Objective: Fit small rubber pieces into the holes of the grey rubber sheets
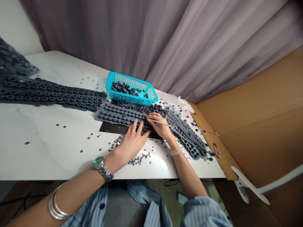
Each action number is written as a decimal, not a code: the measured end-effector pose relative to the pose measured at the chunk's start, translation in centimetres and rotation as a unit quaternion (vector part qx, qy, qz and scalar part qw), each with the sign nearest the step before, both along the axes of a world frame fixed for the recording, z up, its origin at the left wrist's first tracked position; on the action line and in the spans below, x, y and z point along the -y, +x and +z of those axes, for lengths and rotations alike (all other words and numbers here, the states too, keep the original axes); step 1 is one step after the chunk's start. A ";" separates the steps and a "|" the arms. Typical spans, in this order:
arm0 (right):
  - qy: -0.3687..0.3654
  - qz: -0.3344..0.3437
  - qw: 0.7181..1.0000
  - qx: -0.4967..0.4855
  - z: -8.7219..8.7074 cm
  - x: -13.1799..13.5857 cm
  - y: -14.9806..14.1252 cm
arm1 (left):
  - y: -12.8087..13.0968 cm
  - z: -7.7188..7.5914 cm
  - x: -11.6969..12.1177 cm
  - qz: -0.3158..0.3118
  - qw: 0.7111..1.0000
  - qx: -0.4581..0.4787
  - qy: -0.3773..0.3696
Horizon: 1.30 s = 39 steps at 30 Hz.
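My left hand point(132, 141) lies with its fingers spread on the near edge of a dark grey rubber sheet point(118, 114) moulded with rows of round raised parts. Held in my right hand point(160, 125) like a pen is a thin pale stick point(163, 123), its tip hidden by my fingers at the sheet's right part. Under the sheet sits a black mat point(110, 127). Just behind, a turquoise basket point(132, 98) holds loose black rubber pieces point(121, 87). To the right of my right hand lie several sheets with rows of holes point(187, 130).
Longer stacked moulded sheets point(52, 93) stretch left, below a clear bag of dark parts point(14, 58). Small black discs point(138, 159) are scattered over the white table point(59, 151). A pink-handled cutter point(216, 150) rests on cardboard at the right. A grey curtain point(106, 34) hangs behind.
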State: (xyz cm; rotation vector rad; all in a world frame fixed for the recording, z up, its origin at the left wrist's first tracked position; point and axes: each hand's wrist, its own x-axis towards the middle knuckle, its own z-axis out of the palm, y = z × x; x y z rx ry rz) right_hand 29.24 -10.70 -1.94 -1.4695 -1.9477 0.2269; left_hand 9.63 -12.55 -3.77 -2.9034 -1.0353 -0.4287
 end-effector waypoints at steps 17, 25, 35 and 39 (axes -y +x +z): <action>0.002 0.019 0.995 0.094 -1.6 -0.5 -0.6 | 0.0 0.3 0.0 -0.002 1.000 0.003 -0.011; 0.040 -0.012 0.992 0.117 -1.3 -0.6 -1.2 | 0.0 0.5 0.0 -0.002 1.000 -0.002 -0.013; 0.093 -0.124 0.987 0.052 -0.5 -1.1 0.1 | 0.0 0.4 -0.1 -0.003 1.000 -0.010 -0.025; 0.121 -0.181 0.976 -0.029 0.6 -0.3 1.1 | 0.0 0.2 0.0 -0.007 1.000 -0.016 -0.020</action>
